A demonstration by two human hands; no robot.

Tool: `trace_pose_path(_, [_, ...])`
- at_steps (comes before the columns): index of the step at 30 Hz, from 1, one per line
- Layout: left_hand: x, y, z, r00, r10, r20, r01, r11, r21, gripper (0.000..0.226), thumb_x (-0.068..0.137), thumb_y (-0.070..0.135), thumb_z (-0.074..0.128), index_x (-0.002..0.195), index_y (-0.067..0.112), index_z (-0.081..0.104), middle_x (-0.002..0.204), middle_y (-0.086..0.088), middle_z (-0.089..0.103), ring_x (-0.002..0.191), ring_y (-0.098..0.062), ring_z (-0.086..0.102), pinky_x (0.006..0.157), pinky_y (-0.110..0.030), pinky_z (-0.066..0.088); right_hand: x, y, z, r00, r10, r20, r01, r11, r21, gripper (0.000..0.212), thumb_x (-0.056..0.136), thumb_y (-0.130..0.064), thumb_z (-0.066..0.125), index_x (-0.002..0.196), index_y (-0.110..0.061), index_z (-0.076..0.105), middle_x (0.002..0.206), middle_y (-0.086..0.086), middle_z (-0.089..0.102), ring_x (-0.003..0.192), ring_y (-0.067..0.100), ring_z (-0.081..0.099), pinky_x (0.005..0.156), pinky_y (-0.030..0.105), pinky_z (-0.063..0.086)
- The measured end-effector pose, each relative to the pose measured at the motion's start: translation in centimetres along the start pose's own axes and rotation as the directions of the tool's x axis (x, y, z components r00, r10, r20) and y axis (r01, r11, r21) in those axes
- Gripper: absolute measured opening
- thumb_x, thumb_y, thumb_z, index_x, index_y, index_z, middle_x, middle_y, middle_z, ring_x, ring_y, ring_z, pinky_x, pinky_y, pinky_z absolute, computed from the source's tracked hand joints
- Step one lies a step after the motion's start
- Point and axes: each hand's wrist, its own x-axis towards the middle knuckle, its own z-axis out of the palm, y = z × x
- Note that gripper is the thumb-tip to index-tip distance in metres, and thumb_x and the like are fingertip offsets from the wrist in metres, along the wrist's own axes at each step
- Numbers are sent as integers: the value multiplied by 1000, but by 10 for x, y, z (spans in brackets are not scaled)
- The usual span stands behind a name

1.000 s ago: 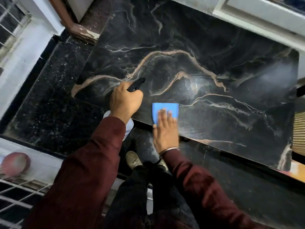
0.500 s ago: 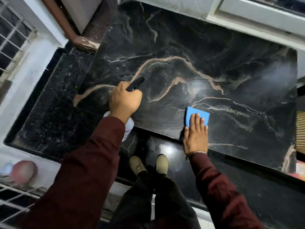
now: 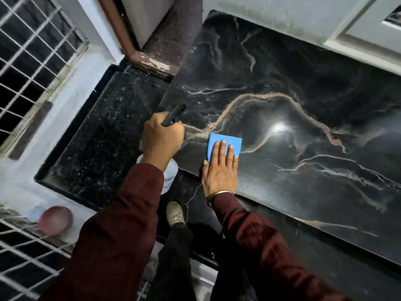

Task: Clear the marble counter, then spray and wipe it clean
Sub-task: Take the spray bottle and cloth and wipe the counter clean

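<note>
The black marble counter [image 3: 303,131] with tan veins fills the right of the view. A blue cloth [image 3: 223,142] lies flat near its front left corner. My right hand [image 3: 220,170] presses flat on the cloth with fingers spread. Just to the left, my left hand [image 3: 161,139] is closed around a spray bottle [image 3: 170,178]. The bottle's black nozzle [image 3: 174,115] sticks out above my fingers and points over the counter. Its clear body hangs below my wrist, off the counter's edge.
A dark speckled stone floor [image 3: 93,144] lies left of the counter. A brown door frame [image 3: 149,61] stands at the back left. White window grilles [image 3: 32,57] line the left side, with a reddish round object [image 3: 55,220] on the sill below. My shoe [image 3: 174,215] shows beneath the counter edge.
My right hand slid the blue cloth right along the front edge, then back left beside my left hand. The left hand kept the spray bottle in place.
</note>
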Motion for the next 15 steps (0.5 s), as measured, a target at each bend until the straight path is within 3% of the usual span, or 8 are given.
trace_pose_path(3, [25,-12,-20,1000,7,-3,-7,1000,18,17,82,24,62,74,10,67,69,-10,70,72,-41,69,66,-55,62,19,-43,4,1000,-8,-6,8,1000,8,65,96,-40,19,152,-8,13,159,13,11,147,34,8,119,48,9])
trace_pose_path(7, [56,-31,-46,999,27,-22,-27,999,27,18,86,20,62,84,7,75,82,-16,75,82,-41,68,72,-50,58,48,-101,10,998,-66,-12,66,998,9,64,98,-39,25,152,-9,13,160,12,11,147,33,8,119,48,10])
trace_pose_path(10, [77,-48,-60,999,34,-34,-34,999,8,21,80,25,61,82,8,73,77,-19,73,77,-43,69,68,-52,59,65,-142,14,989,-149,3,149,989,3,63,99,-39,27,152,-9,12,160,11,9,147,31,5,119,46,7])
trace_pose_path(15, [98,-58,-70,999,33,-14,-32,999,16,21,73,24,59,79,11,73,68,-14,70,71,-42,68,66,-56,61,65,-154,16,947,-321,29,322,946,-35,60,98,-36,26,152,-12,16,160,10,13,147,31,7,119,46,9])
